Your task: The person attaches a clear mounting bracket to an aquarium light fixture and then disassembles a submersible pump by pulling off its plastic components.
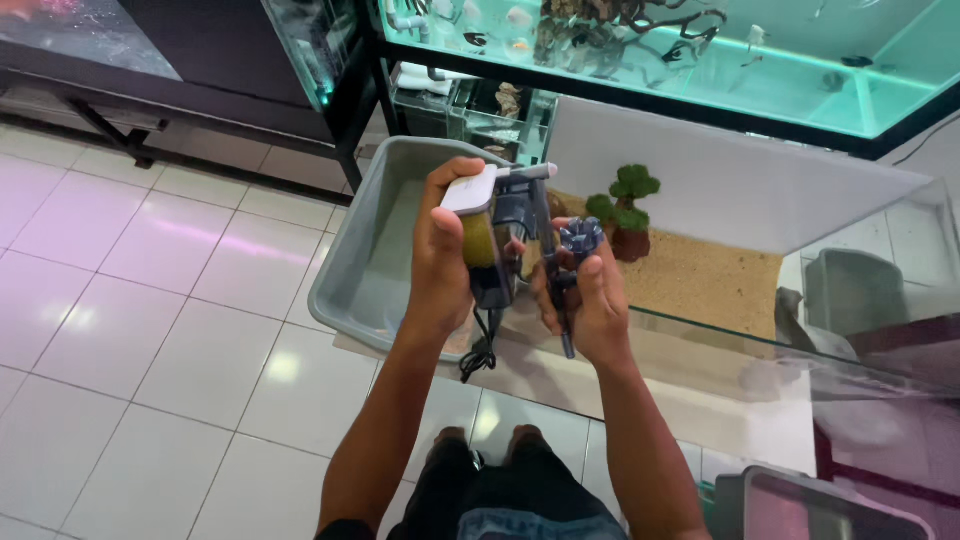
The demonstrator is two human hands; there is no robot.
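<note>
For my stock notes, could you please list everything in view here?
Filter: one, black with white lid, in left hand.
Tube: one, dark, in right hand.
Cord: one, black, hanging below filter.
Tub: one, grey, on floor.
Glass tank: one, sand inside, right.
Bonsai ornament: one, green, on sand.
Fish tank: one, teal-lit, top.
Floor: white tiles.
Left hand: gripping filter.
Right hand: gripping tube.

Your left hand holds the filter over the tub; your right hand, just beside it, grips the tube. Behind, a plant stands on sand in the tank.
</note>
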